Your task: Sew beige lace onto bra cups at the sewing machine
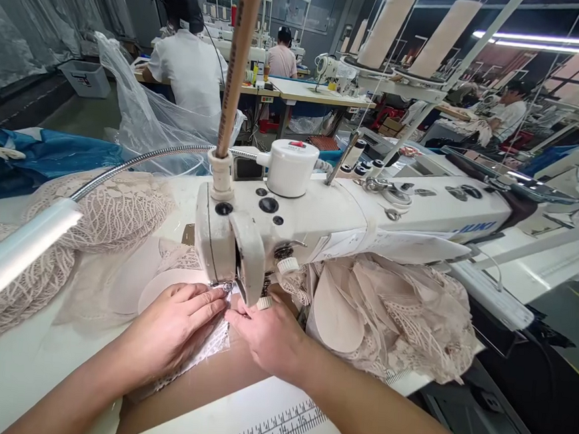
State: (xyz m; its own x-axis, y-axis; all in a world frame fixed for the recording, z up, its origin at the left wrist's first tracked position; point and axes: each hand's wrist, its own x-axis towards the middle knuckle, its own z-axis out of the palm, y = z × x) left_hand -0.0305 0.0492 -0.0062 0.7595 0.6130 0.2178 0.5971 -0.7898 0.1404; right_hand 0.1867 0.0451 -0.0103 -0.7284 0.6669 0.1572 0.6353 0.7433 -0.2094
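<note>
My left hand (178, 325) lies flat over a strip of pale lace (216, 346), its fingertips right beside the presser foot (226, 285) of a white sewing machine (321, 203). On the other side of the foot, my right hand (271, 336) is closed, thumb and forefinger pinching the edge of the beige fabric (200, 387). This fabric spreads under both hands towards the table's front edge. The needle point is hidden behind the machine head and fingers. Beige cup-shaped pieces (171, 284) with lace lie just beyond my left hand.
A pile of beige lace pieces (392, 319) sits under the machine arm at right. More lace bundles (104, 212) lie at left, near a lamp tube (20, 256). A printed ruler scale (273, 430) runs along the front edge. Co-workers sit at machines further back.
</note>
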